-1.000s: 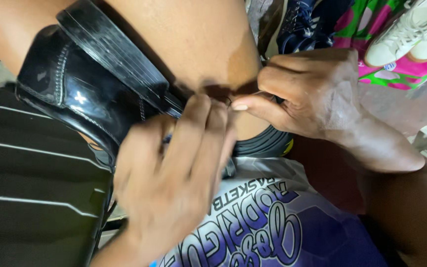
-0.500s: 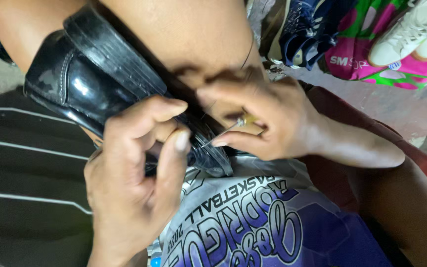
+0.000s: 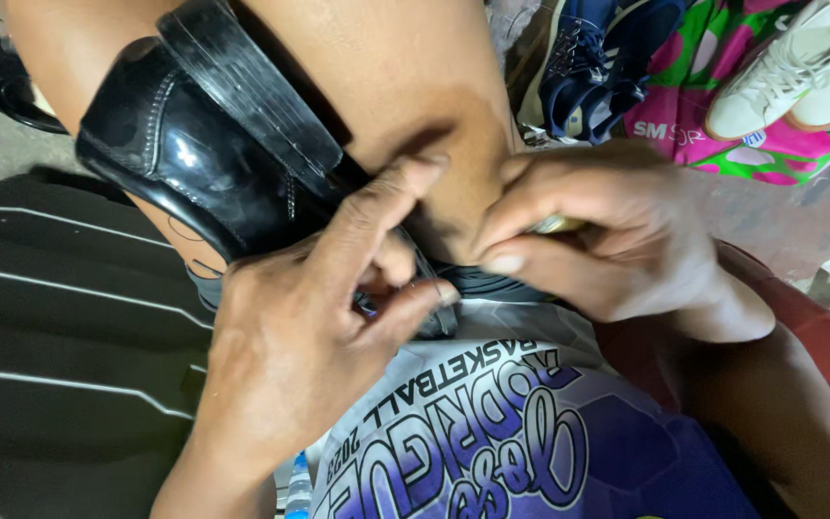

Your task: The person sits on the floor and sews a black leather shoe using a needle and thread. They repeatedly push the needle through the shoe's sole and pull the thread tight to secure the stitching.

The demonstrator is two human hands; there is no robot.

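Head view: since half a second ago your left hand has slid lower and its index finger now stretches up along the heel end of the black shoe, where before the fingers were curled tighter over it. Thumb and middle finger pinch something small at the shoe's edge; what it is can't be made out. Your right hand has shifted right and a bit up, fingers closed around a small brass-coloured object, mostly hidden. The shoe has barely moved, propped sole-up against your knee.

The shoe is glossy black leather, patent-like shine, with a stitched seam near the toe and a dark ridged sole facing up-right. It lies diagonally, toe toward upper left, heel under your left fingers, resting on your lap above the purple-and-white printed shirt.

Dark striped fabric lies at left. Behind, navy sneakers and white sneakers sit on a pink-and-green bag.
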